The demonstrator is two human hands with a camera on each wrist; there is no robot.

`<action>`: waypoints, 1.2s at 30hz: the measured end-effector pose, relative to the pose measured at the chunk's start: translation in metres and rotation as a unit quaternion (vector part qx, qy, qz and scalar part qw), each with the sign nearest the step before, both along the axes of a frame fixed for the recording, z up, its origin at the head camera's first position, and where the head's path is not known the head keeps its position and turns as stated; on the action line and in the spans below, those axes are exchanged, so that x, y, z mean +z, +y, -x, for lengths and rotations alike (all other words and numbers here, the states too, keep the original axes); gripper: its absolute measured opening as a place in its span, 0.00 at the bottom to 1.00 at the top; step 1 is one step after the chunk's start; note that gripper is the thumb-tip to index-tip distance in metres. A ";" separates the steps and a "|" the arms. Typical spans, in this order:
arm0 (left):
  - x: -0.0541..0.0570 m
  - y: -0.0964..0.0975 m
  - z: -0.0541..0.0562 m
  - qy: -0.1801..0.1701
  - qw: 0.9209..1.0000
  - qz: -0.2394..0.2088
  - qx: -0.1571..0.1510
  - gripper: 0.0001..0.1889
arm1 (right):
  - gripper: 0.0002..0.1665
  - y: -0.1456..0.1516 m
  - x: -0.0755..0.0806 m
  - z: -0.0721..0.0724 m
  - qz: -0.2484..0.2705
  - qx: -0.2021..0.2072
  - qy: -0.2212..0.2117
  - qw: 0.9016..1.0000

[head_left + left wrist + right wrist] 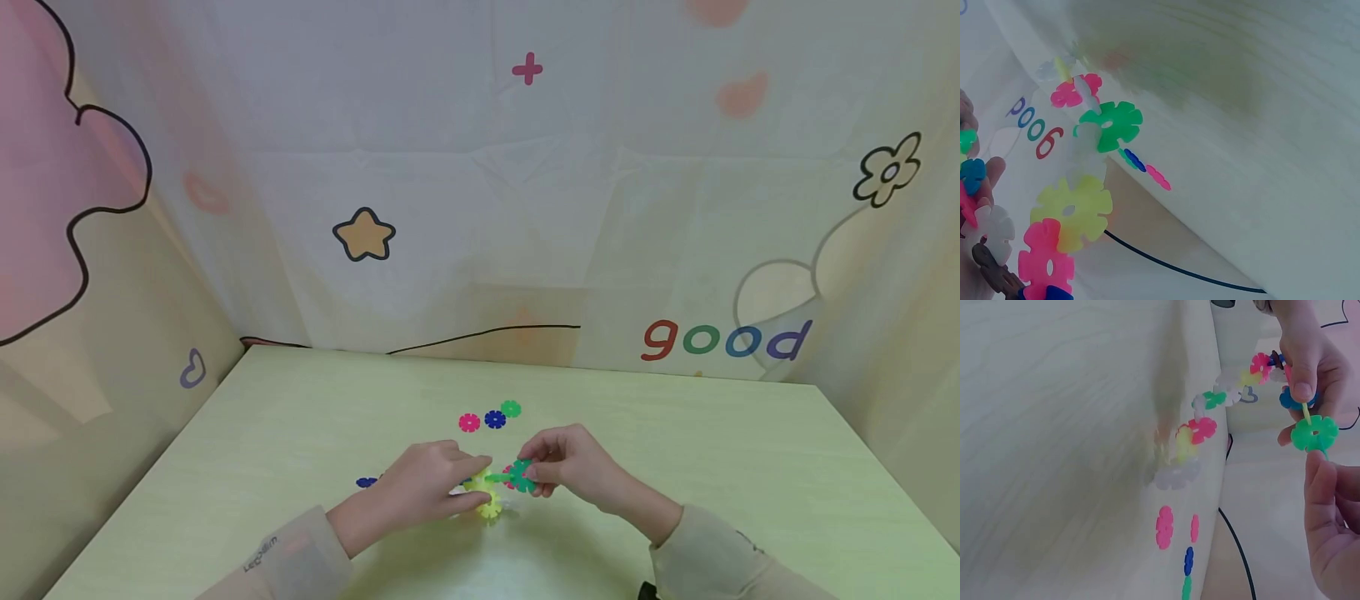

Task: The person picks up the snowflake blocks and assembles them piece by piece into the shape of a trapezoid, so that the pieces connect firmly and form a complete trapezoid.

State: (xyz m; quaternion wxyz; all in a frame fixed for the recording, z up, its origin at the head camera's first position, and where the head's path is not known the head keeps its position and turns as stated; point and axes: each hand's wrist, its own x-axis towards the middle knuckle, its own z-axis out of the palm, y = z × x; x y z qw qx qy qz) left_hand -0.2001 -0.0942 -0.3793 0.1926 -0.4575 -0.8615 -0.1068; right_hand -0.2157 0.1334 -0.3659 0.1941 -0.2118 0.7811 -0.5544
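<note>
My left hand (431, 483) grips a chain of slotted plastic flower discs by a yellow disc (491, 506). A green disc (1314, 432) sits against that yellow disc's edge. On its other side my right hand (573, 467) pinches a second green disc (522, 476) between thumb and fingers, edge to edge with the first. From the left hand the chain hangs in a curve: pink disc (1046, 259), yellow disc (1079, 209), green disc (1113, 125), down to a white disc (1177, 474) low over the tabletop. The left hand hides part of the chain in the head view.
Loose discs lie farther back on the pale table (300, 400): pink (469, 422), dark blue (495, 419) and green (511, 408). Another pink disc (1164, 528) lies closer to the hands. A printed cloth (450, 167) stands along the table's back and sides.
</note>
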 end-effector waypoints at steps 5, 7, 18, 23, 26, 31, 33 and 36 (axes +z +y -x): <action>-0.003 0.001 0.001 0.016 1.000 -0.006 -0.002 0.17 | 0.11 -0.002 -0.001 -0.004 0.013 -0.023 -0.014 1.000; -0.004 0.002 0.000 0.026 1.000 -0.004 -0.002 0.17 | 0.10 -0.004 -0.001 -0.006 0.018 -0.032 -0.018 0.999; -0.002 0.004 -0.002 0.001 1.000 0.014 0.019 0.17 | 0.12 -0.005 -0.009 -0.006 0.025 -0.049 -0.046 0.997; -0.002 0.004 -0.002 -0.009 0.999 0.015 0.034 0.18 | 0.14 -0.003 -0.011 -0.001 0.029 -0.055 -0.069 0.996; -0.003 0.005 -0.002 -0.022 0.999 0.019 0.039 0.19 | 0.15 -0.002 -0.012 0.001 0.028 -0.061 -0.079 0.995; -0.005 0.010 -0.002 -0.048 0.997 0.033 0.047 0.21 | 0.15 -0.002 -0.013 0.002 0.035 -0.067 -0.090 0.993; -0.006 0.011 -0.003 -0.057 0.996 0.038 0.050 0.22 | 0.15 -0.003 -0.014 0.001 0.037 -0.069 -0.094 0.992; -0.007 0.013 -0.002 -0.073 0.995 0.040 0.051 0.22 | 0.15 -0.003 -0.013 0.001 0.040 -0.067 -0.097 0.992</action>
